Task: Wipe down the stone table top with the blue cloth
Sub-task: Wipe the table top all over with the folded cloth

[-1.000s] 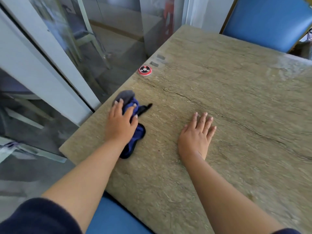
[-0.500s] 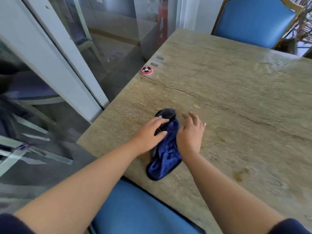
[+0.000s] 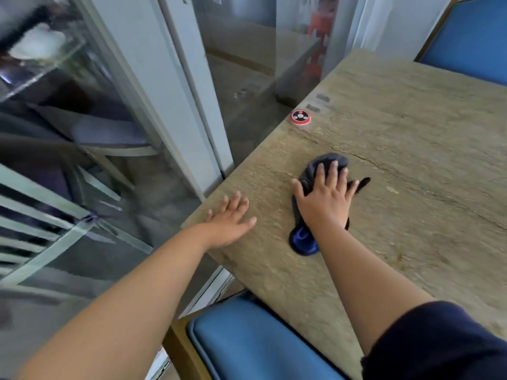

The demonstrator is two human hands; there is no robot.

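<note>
Now swapped, right hand [image 3: 325, 204] presses flat on blue cloth [image 3: 303, 239]; left hand [image 3: 229, 219] lies splayed.

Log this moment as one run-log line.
phase: wiping | right hand: flat on blue cloth | left hand: flat on stone table top, near edge | call button: untouched

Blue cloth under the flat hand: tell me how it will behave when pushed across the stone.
The crumpled blue cloth looks limp, so it will probably bunch rather than slide as one piece. Its loose corner trailing beside the right hand would likely drag behind. The rough stone table top probably adds friction, so it should not skid.
</note>
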